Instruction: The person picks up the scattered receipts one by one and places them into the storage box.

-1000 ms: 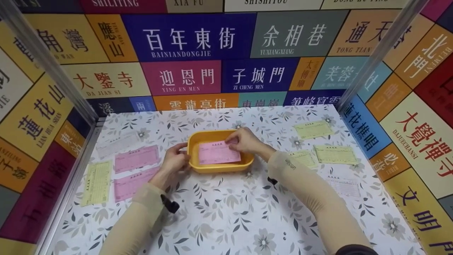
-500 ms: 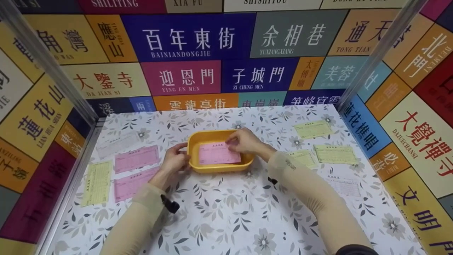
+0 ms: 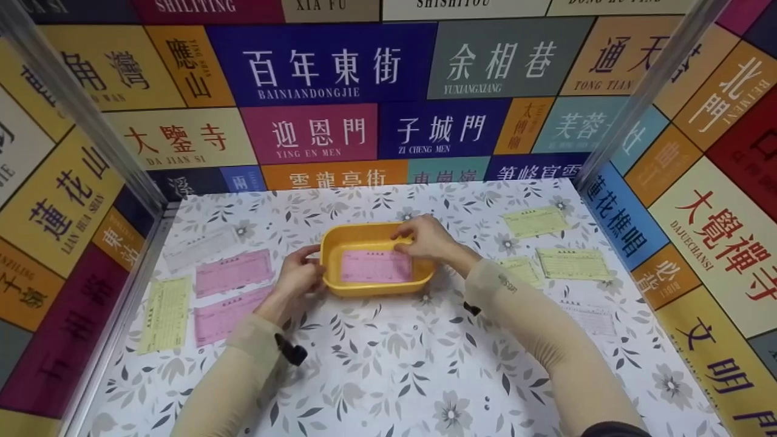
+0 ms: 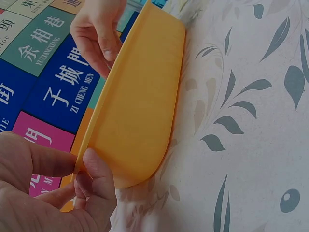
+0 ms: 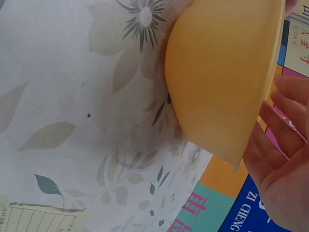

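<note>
A yellow plastic basin (image 3: 379, 292) stands on the floral tablecloth, and a pink paper slip (image 3: 375, 267) lies flat inside it. My left hand (image 3: 296, 276) grips the basin's left end; in the left wrist view the thumb and fingers of that left hand (image 4: 53, 188) pinch the rim. Over the right end of the basin hovers my right hand (image 3: 430, 240), its bent fingers above the slip with nothing between them. The right wrist view has the right hand (image 5: 282, 159) beside the basin's wall (image 5: 222, 82), fingers loosely bent and partly hidden by the rim.
To the left lie a white slip (image 3: 200, 249), two pink slips (image 3: 234, 272) and a yellow slip (image 3: 164, 314). Several yellow slips (image 3: 574, 264) and a white slip (image 3: 587, 317) lie on the right, one partly behind the right arm. Panels with lettering (image 3: 328, 67) enclose the table.
The right hand has let go of the pink slip and risen slightly away from it. The slip now lies flat in the basin. My left hand keeps its place.
</note>
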Available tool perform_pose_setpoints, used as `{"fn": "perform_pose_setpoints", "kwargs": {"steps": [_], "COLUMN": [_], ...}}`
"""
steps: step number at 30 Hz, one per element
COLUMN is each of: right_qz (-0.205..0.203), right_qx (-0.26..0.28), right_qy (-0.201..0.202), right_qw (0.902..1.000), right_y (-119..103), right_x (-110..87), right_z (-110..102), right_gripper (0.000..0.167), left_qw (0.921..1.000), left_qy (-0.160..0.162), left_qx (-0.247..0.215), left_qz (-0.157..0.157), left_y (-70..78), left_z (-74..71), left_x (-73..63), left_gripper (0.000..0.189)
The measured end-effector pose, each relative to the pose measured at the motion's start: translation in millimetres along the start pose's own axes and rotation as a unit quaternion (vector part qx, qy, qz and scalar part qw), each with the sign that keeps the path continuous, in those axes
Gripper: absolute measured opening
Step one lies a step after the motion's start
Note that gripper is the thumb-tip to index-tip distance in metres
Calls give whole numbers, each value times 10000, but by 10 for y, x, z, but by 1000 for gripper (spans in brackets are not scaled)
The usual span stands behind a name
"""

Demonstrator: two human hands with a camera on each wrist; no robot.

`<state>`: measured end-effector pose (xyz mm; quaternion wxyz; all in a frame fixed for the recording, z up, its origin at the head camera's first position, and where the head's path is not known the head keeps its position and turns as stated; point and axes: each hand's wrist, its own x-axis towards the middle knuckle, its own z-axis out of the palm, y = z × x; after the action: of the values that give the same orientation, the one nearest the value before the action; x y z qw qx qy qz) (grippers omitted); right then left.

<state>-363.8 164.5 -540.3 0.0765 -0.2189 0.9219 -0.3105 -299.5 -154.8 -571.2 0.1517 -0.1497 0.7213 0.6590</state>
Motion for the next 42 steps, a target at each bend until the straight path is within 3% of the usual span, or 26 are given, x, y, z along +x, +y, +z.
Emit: {"fn": "perform_pose_setpoints", "kwargs": {"steps": [12,21,42], "right_qz": [-449,-477,-51], "right_qx": [-60,-17,-42], "right_qy": [300,478,519], "right_qw": [9985,9977,9986], "right_y": [20,136,577], "right_x": [-116,-272,-631], "right_z": [-190,-347,-588], "right_gripper": [31,30,38], "left_qw": [9993,9995,9994], "left_qy": [-22,-20,-24], "left_qx": [-278,-248,-305], "left_qz": [263,174,179], "left_y": [-22,-15,-25], "left_z": [4,6,8], "left_x": [-6,-7,-12], "left_gripper": [74,72,74]}}
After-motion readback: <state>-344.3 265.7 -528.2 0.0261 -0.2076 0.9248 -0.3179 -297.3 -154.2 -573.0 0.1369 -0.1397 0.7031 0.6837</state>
